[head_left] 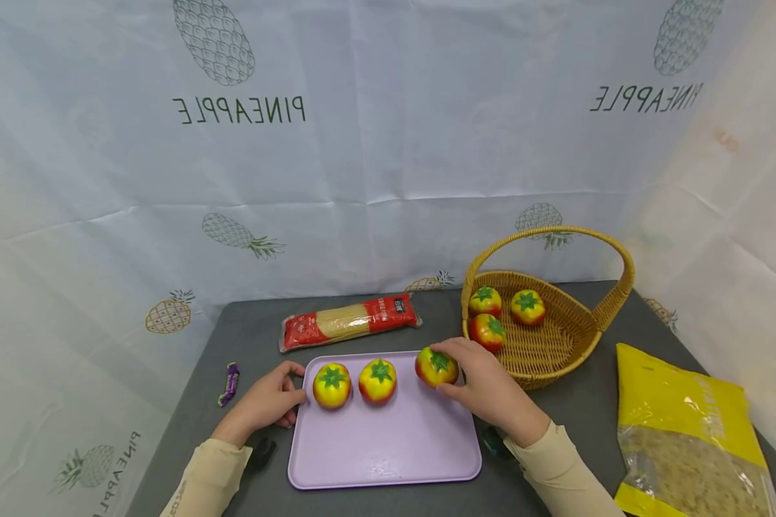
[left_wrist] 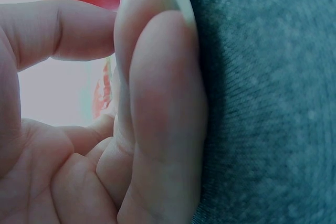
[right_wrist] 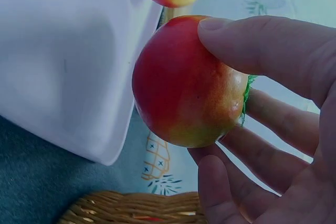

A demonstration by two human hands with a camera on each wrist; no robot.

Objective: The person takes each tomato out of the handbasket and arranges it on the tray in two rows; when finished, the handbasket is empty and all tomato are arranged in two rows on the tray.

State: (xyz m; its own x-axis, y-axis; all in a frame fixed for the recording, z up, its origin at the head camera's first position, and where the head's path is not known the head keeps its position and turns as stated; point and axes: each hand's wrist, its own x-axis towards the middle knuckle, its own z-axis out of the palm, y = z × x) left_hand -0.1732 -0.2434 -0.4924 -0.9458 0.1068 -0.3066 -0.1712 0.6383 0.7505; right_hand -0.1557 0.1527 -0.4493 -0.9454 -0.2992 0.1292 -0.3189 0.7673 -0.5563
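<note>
My right hand (head_left: 485, 380) holds a round red-and-yellow fruit (head_left: 436, 367) with a green star-shaped top, over the tray's far right part. In the right wrist view, thumb and fingers grip this fruit (right_wrist: 184, 82) beside the tray's rim (right_wrist: 123, 135). Two similar fruits, one at far left (head_left: 331, 386) and one near the middle (head_left: 377, 382), sit on the light purple tray (head_left: 388, 452). At the tray's left rim, my left hand (head_left: 268, 398) pinches the edge between thumb and fingers; the left wrist view shows its fingers (left_wrist: 163, 114) close up.
A wicker basket (head_left: 556, 352) with a tall handle holds three like fruits at the back right. Behind the tray lies a red pack of noodles (head_left: 349, 322). A purple-wrapped candy (head_left: 230, 383) lies left, a yellow bag (head_left: 692, 431) right. A printed curtain hangs behind.
</note>
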